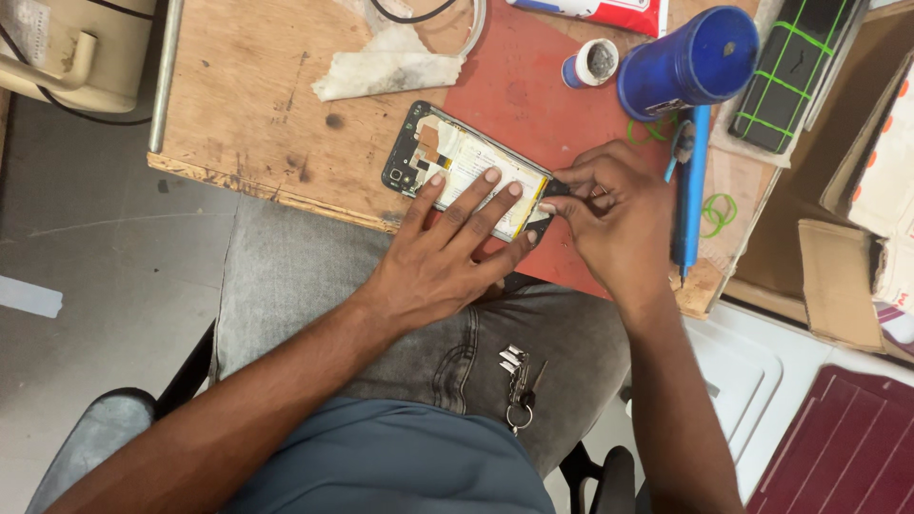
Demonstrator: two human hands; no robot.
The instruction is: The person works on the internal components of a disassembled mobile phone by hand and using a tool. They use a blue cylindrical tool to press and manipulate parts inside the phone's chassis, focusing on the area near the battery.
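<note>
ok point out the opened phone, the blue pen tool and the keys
opened phone [447,152]: head view, on the pale battery inside its frame
blue pen tool [692,181]: head view, midway along its barrel
keys [517,376]: head view, on the bunch hanging at the grey trousers

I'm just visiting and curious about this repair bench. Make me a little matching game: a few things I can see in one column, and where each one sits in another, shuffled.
Things:
1. opened phone
2. blue screwdriver
3. bunch of keys
4. crumpled cloth

Places:
A. hanging at the trouser waist
B. on bare wood, above the phone
C. pressed flat under the left hand
D. lying just past the right hand

Pairs: 1-C, 2-D, 3-A, 4-B
</note>
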